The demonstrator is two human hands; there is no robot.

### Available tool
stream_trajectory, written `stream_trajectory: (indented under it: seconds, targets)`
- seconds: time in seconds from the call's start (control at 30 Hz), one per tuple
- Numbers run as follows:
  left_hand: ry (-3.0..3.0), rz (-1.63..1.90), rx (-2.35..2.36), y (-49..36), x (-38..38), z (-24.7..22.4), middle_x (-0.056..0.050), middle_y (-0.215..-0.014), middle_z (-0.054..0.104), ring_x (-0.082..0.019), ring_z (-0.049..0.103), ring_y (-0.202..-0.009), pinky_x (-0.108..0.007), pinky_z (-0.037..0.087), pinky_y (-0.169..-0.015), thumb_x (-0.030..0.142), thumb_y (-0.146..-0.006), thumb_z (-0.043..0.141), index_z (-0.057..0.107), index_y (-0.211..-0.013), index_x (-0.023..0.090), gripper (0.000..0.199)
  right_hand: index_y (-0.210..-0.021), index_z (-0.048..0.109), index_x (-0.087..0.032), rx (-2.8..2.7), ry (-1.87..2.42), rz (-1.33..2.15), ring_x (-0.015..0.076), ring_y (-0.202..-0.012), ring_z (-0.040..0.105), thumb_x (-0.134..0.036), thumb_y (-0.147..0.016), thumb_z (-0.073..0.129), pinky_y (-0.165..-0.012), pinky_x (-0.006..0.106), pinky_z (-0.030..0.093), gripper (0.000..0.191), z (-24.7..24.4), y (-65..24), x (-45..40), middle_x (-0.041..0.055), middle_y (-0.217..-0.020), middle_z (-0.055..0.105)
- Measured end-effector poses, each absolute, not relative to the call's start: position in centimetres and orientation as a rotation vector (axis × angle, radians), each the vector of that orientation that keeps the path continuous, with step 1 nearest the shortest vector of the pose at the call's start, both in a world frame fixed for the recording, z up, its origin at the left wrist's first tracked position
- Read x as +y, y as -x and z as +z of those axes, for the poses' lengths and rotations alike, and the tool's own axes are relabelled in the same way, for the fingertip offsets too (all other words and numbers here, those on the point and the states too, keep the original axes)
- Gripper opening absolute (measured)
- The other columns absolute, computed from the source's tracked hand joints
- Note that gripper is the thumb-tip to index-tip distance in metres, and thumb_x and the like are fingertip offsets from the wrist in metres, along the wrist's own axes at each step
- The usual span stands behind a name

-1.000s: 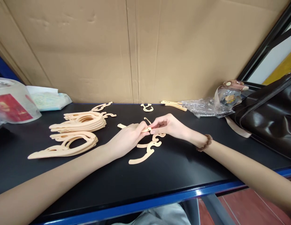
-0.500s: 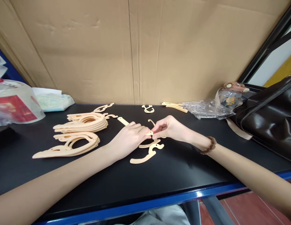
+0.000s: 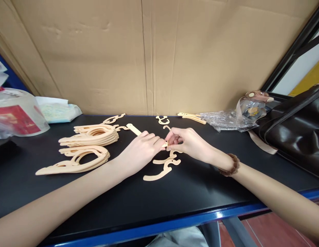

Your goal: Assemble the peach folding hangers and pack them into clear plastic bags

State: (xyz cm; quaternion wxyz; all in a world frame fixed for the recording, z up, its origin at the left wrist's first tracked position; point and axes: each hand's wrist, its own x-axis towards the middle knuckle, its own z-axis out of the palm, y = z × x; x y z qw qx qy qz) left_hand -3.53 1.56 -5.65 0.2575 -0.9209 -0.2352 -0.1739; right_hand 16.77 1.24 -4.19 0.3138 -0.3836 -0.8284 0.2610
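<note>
My left hand [image 3: 145, 149] is closed around a beige plastic hanger arm [image 3: 134, 129], a flat strip with holes; its far end sticks out past my knuckles. At the strip's other end, my right hand [image 3: 186, 142] pinches with thumb and fingertips, hiding most of that end. Whether a smaller piece is also between those fingers I cannot tell. Curved beige hook pieces [image 3: 156, 177] lie on the table just below my hands. The tip of another curved piece [image 3: 166, 127] shows behind my right fingers.
Folded beige hangers [image 3: 90, 164] are stacked at the left. Against the cardboard [image 3: 110, 68] lie a hook piece [image 3: 164, 120] and several strips [image 3: 192, 117]. Clear plastic wrap [image 3: 218, 120] and a dark bag [image 3: 293, 127] are at the right. A white plastic bag [image 3: 20, 113] stands far left.
The hanger arm's far end has shifted slightly left and up. My right fingers have closed in more over its near end, and the right wrist has moved slightly right and down.
</note>
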Motion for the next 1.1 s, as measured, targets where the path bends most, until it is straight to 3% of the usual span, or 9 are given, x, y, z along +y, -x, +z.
stream_trajectory:
  seconds: [0.2, 0.27, 0.37, 0.57, 0.7, 0.83, 0.93, 1.1]
  targets:
    - [2.747, -0.509, -0.927, 3.5, 1.1, -5.2, -0.001, -0.075, 0.066, -0.02, 0.059, -0.068, -0.03, 0.038, -0.065, 0.019, -0.096, 0.049, 0.054, -0.099, 0.014, 0.007, -0.08, 0.058, -0.018, -2.173, 0.982, 0.726, 0.0118, -0.068, 0.063, -0.016, -0.08, 0.069, -0.062, 0.024, 0.051, 0.011, -4.3, -17.1, 1.3, -0.0012, -0.075, 0.065]
    - [2.804, -0.526, -1.016, 3.3, 0.8, -5.0, 0.0, -0.079, 0.068, -0.02, 0.061, -0.07, -0.03, 0.039, -0.067, 0.019, -0.095, 0.051, 0.05, -0.106, 0.015, 0.012, -0.085, 0.051, -0.02, -2.149, 0.971, 0.77, 0.0131, -0.071, 0.065, -0.015, -0.079, 0.068, -0.064, 0.025, 0.053, 0.019, -4.3, -17.1, 1.2, -0.0012, -0.077, 0.066]
    - [2.853, -0.466, -1.049, 3.2, 0.6, -4.7, 0.001, -0.076, 0.067, -0.019, 0.059, -0.065, -0.03, 0.04, -0.067, 0.021, -0.096, 0.047, 0.05, -0.096, 0.019, 0.003, -0.091, 0.04, -0.023, -2.165, 0.984, 0.751, 0.0129, -0.069, 0.065, -0.011, -0.079, 0.066, -0.063, 0.025, 0.052, 0.031, -4.3, -17.0, 1.0, -0.0028, -0.077, 0.065]
    - [2.804, -0.5, -0.967, 3.2, 0.5, -4.9, 0.004, -0.06, 0.055, -0.016, 0.051, -0.053, -0.028, 0.038, -0.061, 0.02, -0.098, 0.038, 0.045, -0.082, 0.021, 0.018, -0.093, 0.037, -0.024, -2.285, 1.014, 0.594, 0.0129, -0.068, 0.062, -0.013, -0.083, 0.059, -0.059, 0.024, 0.047, 0.027, -4.2, -16.7, 0.3, -0.0027, -0.079, 0.063]
    - [2.783, -0.502, -0.956, 3.2, 0.5, -4.9, 0.005, -0.058, 0.053, -0.016, 0.05, -0.052, -0.027, 0.038, -0.059, 0.018, -0.097, 0.039, 0.045, -0.083, 0.021, 0.015, -0.094, 0.037, -0.024, -2.294, 1.047, 0.514, 0.0129, -0.064, 0.059, -0.016, -0.085, 0.057, -0.057, 0.024, 0.044, 0.022, -4.2, -16.3, -0.2, -0.0026, -0.077, 0.063]
    - [2.759, -0.437, -1.011, 3.0, 0.4, -4.7, 0.0, -0.073, 0.062, -0.017, 0.057, -0.058, -0.027, 0.038, -0.057, 0.012, -0.093, 0.046, 0.048, -0.088, 0.019, 0.009, -0.097, 0.039, -0.024, -2.307, 1.073, 0.446, 0.0145, -0.067, 0.061, -0.016, -0.087, 0.054, -0.056, 0.024, 0.042, 0.02, -4.1, -16.1, -0.5, -0.001, -0.079, 0.064]
    - [2.781, -0.45, -1.117, 2.9, 0.3, -4.6, 0.0, -0.074, 0.063, -0.018, 0.059, -0.06, -0.028, 0.039, -0.057, 0.016, -0.092, 0.05, 0.052, -0.091, 0.018, 0.003, -0.096, 0.039, -0.023, -2.343, 1.083, 0.356, 0.014, -0.068, 0.059, -0.011, -0.087, 0.051, -0.057, 0.024, 0.041, 0.019, -4.0, -16.1, -0.6, -0.0008, -0.08, 0.062]
    - [2.897, -0.543, -1.248, 3.3, 0.6, -4.6, 0.0, -0.077, 0.069, -0.019, 0.062, -0.069, -0.03, 0.044, -0.066, 0.024, -0.097, 0.04, 0.059, -0.096, 0.02, 0.02, -0.093, 0.038, -0.023, -2.369, 1.067, 0.273, 0.0128, -0.068, 0.056, -0.013, -0.088, 0.052, -0.057, 0.023, 0.039, 0.018, -3.9, -16.2, -0.4, -0.0017, -0.08, 0.06]
